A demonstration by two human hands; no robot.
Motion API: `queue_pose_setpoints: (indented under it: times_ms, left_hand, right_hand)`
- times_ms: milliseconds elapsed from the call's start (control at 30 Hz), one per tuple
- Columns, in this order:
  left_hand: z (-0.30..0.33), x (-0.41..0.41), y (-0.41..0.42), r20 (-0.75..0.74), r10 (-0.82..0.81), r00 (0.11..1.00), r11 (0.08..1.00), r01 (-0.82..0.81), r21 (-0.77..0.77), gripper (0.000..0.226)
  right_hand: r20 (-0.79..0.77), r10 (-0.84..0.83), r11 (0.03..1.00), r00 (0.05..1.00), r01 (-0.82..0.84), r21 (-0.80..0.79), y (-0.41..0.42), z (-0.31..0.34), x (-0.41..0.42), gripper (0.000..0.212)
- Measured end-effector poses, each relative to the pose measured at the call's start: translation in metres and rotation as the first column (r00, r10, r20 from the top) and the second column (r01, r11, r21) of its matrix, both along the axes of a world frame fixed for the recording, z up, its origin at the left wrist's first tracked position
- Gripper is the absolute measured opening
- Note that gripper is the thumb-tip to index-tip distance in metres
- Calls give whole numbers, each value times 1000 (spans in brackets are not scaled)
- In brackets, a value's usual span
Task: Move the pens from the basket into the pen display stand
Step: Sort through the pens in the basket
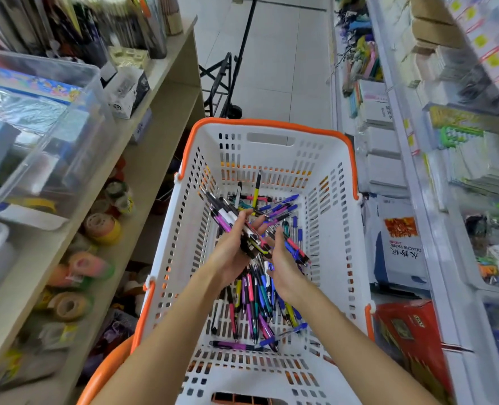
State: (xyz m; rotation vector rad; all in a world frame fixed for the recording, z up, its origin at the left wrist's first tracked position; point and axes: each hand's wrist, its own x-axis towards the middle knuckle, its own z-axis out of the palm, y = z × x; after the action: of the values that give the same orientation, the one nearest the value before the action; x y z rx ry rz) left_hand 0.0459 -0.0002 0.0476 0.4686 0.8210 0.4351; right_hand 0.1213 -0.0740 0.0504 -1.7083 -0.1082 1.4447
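Note:
A white shopping basket with an orange rim stands on the floor between two shelf units. Several click pens in purple, blue, pink, yellow and black lie loose on its bottom. My left hand grips a bundle of pens that sticks out up and to the left, above the basket's middle. My right hand is just to the right of the bundle, fingers curled against its lower end and round a few blue and pink pens. No pen display stand is in view.
Left of the basket, beige shelves carry clear plastic boxes and rolls of tape. White shelves with paper packs and stationery line the right side. A black folding trolley stands on the tiled aisle beyond the basket.

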Motion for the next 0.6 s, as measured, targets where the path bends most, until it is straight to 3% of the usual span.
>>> queue_pose_setpoints:
  times_ms: [167, 233, 333, 367, 400, 467, 500, 533, 600]
  left_hand:
    - [14, -27, 15, -42, -333, 942, 943, 334, 10, 27]
    - [24, -35, 17, -87, -547, 832, 832, 552, 48, 25]
    - [34, -43, 22, -209, -787, 581, 569, 814, 120, 27]
    - [36, -45, 24, -245, -832, 498, 485, 867, 113, 23]
    - [39, -45, 26, -275, -866, 417, 407, 908, 96, 20]
    - [44, -43, 28, -315, -908, 275, 274, 961, 46, 16]
    - [47, -41, 27, -328, -917, 227, 230, 973, 29, 14]
    - [50, -38, 26, -338, -920, 199, 205, 979, 20, 14]
    - [53, -33, 23, -376, -910, 174, 179, 984, 22, 17]
  right_hand:
    - [127, 172, 983, 977, -179, 38, -8, 7, 27, 77]
    - [139, 232, 965, 963, -246, 92, -4, 19, 41, 76]
    - [268, 354, 886, 896, -413, 209, 3, 51, 60, 76]
    - [380, 449, 814, 808, -546, 198, 5, 61, 66, 77]
    - [504, 571, 700, 648, -705, 114, 7, 70, 70, 83]
    - [646, 750, 361, 145, -907, -216, 12, 79, 69, 103]
    - [610, 791, 209, -43, -919, -336, 13, 80, 66, 110]
    - [522, 845, 105, -120, -918, -382, 15, 79, 63, 112]
    - [331, 941, 56, -70, -933, -356, 15, 77, 65, 98]
